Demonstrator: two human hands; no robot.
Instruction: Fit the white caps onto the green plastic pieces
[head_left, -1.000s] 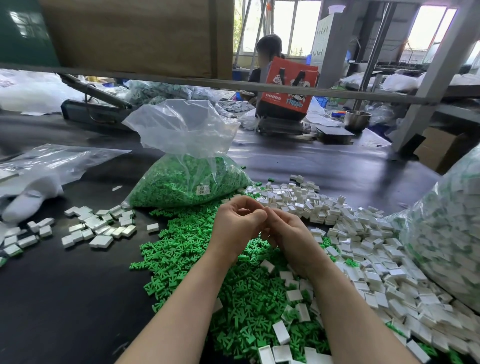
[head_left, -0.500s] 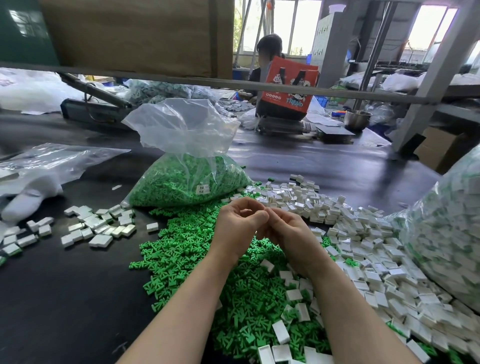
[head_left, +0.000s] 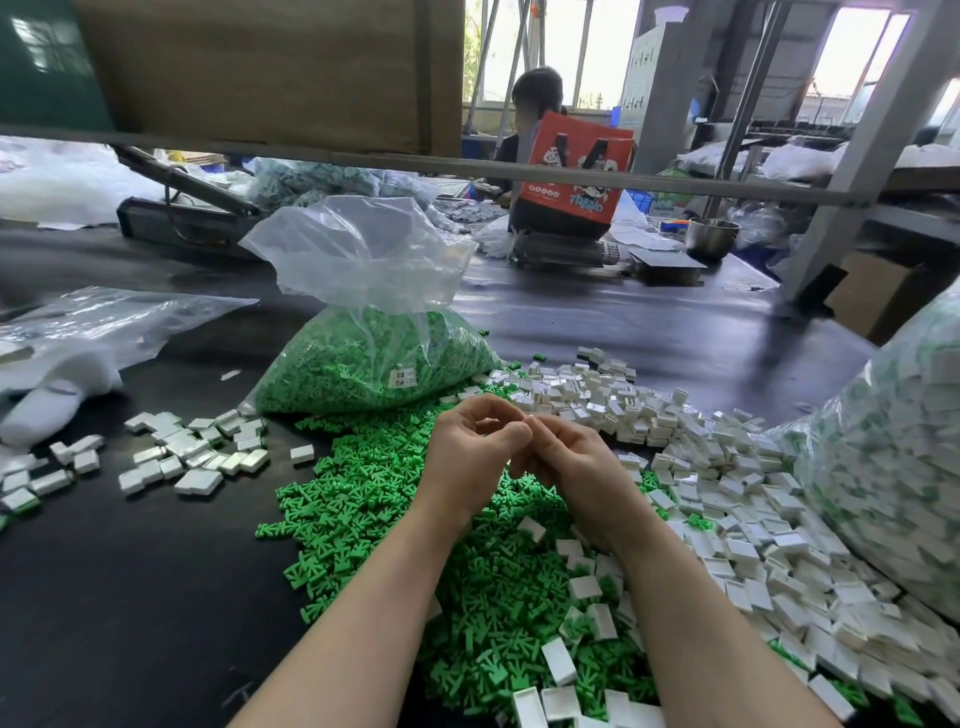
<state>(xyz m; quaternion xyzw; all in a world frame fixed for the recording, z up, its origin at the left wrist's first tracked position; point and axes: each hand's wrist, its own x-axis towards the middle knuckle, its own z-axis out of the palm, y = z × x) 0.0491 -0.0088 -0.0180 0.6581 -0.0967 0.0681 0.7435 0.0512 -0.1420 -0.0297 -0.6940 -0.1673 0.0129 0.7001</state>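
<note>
1. The left hand (head_left: 470, 462) and right hand (head_left: 582, 470) meet fingertip to fingertip above the dark worktable (head_left: 130, 597). Both sets of fingers are curled inward, as if pinching something small where they touch. What sits between them is hidden, so it cannot be told whether either hand actually holds a piece.

2. Directly beneath the hands, spreading toward 6 and 8 o'clock, lies a loose heap of green plastic pieces (head_left: 363, 499), with a few white ones scattered on top.

3. From 1 o'clock round to 5 o'clock of the hands runs a broad drift of white caps (head_left: 727, 499), touching the green heap along its right edge.

4. At 11 o'clock stands an open clear bag of green pieces (head_left: 374, 358), its neck loose and upright, a small label on its side.

5. At 9 o'clock, well apart from the heap, a small cluster of white finished pieces (head_left: 187, 452) lies on the table; more trail off toward the left edge.

6. At 3 o'clock, against the right edge, bulges a large clear bag of white-and-green pieces (head_left: 883, 457).

7. At 10 o'clock lies a flat clear plastic bag (head_left: 104, 322) over something white.

8. At 12 o'clock, across the table, another person (head_left: 535, 98) sits behind a red carton (head_left: 571, 176), with a metal bowl (head_left: 711, 236) at 1 o'clock.
</note>
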